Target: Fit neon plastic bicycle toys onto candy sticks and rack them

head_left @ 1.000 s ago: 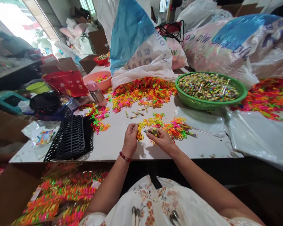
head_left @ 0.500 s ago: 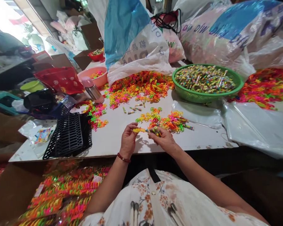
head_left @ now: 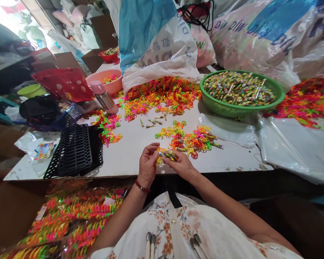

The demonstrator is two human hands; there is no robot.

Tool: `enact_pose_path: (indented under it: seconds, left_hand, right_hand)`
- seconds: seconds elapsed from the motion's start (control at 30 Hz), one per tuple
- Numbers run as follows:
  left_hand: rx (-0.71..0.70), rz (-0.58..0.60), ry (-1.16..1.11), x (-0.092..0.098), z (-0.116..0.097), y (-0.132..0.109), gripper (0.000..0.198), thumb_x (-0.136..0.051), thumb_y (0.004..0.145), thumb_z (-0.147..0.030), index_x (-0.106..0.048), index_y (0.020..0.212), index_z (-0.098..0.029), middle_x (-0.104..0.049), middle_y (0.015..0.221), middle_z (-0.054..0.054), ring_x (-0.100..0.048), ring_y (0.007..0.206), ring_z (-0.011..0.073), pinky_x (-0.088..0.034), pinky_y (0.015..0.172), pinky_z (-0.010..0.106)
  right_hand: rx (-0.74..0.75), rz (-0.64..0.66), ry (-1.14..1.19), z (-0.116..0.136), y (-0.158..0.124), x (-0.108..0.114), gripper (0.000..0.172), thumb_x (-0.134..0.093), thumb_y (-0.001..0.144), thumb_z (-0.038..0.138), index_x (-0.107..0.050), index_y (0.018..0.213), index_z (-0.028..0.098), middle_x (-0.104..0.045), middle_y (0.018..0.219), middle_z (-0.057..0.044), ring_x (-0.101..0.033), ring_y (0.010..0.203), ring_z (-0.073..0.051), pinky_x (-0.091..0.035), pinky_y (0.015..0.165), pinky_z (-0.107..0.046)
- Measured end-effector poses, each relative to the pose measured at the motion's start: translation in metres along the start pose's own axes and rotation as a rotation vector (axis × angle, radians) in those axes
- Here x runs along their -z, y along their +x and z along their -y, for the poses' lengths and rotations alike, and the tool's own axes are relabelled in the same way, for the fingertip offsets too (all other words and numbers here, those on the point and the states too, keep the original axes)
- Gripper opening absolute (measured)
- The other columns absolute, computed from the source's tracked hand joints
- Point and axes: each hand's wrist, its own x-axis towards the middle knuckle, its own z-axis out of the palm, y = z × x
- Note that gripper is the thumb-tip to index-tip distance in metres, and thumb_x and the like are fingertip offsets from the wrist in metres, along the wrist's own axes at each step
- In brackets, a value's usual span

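Observation:
In the head view my left hand [head_left: 148,163] is closed, its thumb and fingers pinching a small yellow plastic piece [head_left: 158,161]. Close against it on the right, my right hand [head_left: 184,166] is wrapped round several short, colourfully patterned tubes [head_left: 170,155]. The tube ends point toward my left fingertips, and where they meet the yellow piece is partly hidden. Just beyond my hands lies a small heap of bright plastic pieces [head_left: 194,141] with round ends, some with tubes among them. A few loose patterned tubes [head_left: 151,126] lie on the white table [head_left: 126,158].
A green basket [head_left: 241,111] full of patterned tubes stands at the back right. Behind is a large pile of plastic pieces [head_left: 162,95] under a white and blue sack [head_left: 156,43]. Black plastic trays [head_left: 75,151] and a flask [head_left: 104,97] are left; clear bags [head_left: 294,147] lie right.
My hands have come closer together, and the tubes in my right hand now sit nearer my left fingertips. The yellow piece, earlier stretched out in view between them, is now mostly covered.

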Motion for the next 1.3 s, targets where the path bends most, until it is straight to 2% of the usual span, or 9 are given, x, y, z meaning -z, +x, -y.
enact_pose_path:
  seconds: [0.1,0.23,0.37,0.53,0.67,0.93,1.17,1.3]
  left_hand:
    - [0.147,-0.051,-0.089,-0.004,-0.001,0.0,0.042,-0.08,0.065,-0.024,-0.064,0.103,-0.022,-0.065,0.119,0.007,-0.06,0.113,0.0196,-0.048,0.094,0.032]
    - [0.283,-0.101,-0.137,-0.004,0.001,0.0,0.033,-0.082,0.062,-0.028,-0.065,0.087,-0.015,-0.069,0.098,0.005,-0.065,0.091,0.0135,-0.049,0.085,0.026]
    - [0.264,-0.175,-0.083,-0.002,0.007,0.001,0.034,-0.08,0.064,-0.037,-0.058,0.079,-0.016,-0.066,0.075,-0.001,-0.062,0.069,0.0084,-0.05,0.068,0.021]
    - [0.167,-0.272,0.126,0.0,0.007,0.004,0.041,-0.069,0.074,-0.054,-0.05,0.083,-0.019,-0.057,0.059,-0.006,-0.051,0.044,0.0065,-0.042,0.046,0.02]
    - [0.183,-0.2,0.102,-0.002,0.005,0.003,0.044,-0.067,0.075,-0.059,-0.048,0.083,-0.02,-0.05,0.054,-0.008,-0.045,0.041,0.0056,-0.038,0.04,0.018]
    - [0.15,-0.1,0.168,-0.006,0.006,-0.002,0.041,-0.064,0.077,-0.058,-0.049,0.083,-0.02,-0.055,0.062,-0.006,-0.044,0.035,0.0053,-0.036,0.033,0.019]
    - [0.202,-0.103,0.238,-0.006,0.002,-0.004,0.038,-0.061,0.079,-0.057,-0.048,0.082,-0.022,-0.048,0.056,-0.007,-0.043,0.038,0.0069,-0.037,0.031,0.017]
    - [0.208,-0.117,0.228,-0.008,0.0,-0.004,0.036,-0.06,0.08,-0.056,-0.048,0.084,-0.022,-0.047,0.055,-0.007,-0.042,0.039,0.0071,-0.037,0.032,0.017]
  right_hand:
    - [0.027,-0.001,0.042,-0.002,0.0,-0.004,0.026,-0.069,0.08,0.043,-0.072,0.097,0.023,-0.071,0.093,-0.003,-0.064,0.088,-0.02,-0.048,0.082,-0.031]
    - [0.031,0.01,0.072,-0.001,0.001,-0.004,0.026,-0.07,0.079,0.041,-0.073,0.096,0.022,-0.072,0.096,-0.004,-0.065,0.095,-0.021,-0.048,0.088,-0.033]
    - [0.014,0.001,0.038,0.0,0.002,0.001,0.027,-0.071,0.077,0.042,-0.073,0.093,0.021,-0.072,0.091,-0.004,-0.065,0.086,-0.02,-0.049,0.081,-0.032]
    - [0.041,-0.04,-0.122,0.0,0.0,0.009,0.024,-0.067,0.081,0.042,-0.071,0.087,0.019,-0.069,0.081,-0.002,-0.062,0.075,-0.018,-0.047,0.071,-0.029]
    - [0.048,-0.028,-0.157,0.001,-0.004,0.007,0.026,-0.067,0.081,0.046,-0.07,0.083,0.02,-0.068,0.078,-0.002,-0.06,0.074,-0.017,-0.046,0.069,-0.028]
    - [-0.011,0.0,-0.015,0.001,-0.005,0.001,0.029,-0.07,0.077,0.049,-0.072,0.085,0.021,-0.069,0.081,-0.001,-0.06,0.074,-0.017,-0.047,0.071,-0.028]
    - [-0.099,0.026,0.021,-0.001,-0.003,0.006,0.031,-0.071,0.076,0.05,-0.07,0.082,0.019,-0.061,0.067,0.001,-0.052,0.06,-0.013,-0.042,0.059,-0.026]
    - [0.0,0.007,-0.045,-0.002,-0.003,0.007,0.027,-0.07,0.079,0.046,-0.071,0.086,0.02,-0.067,0.077,-0.002,-0.059,0.07,-0.016,-0.046,0.066,-0.028]
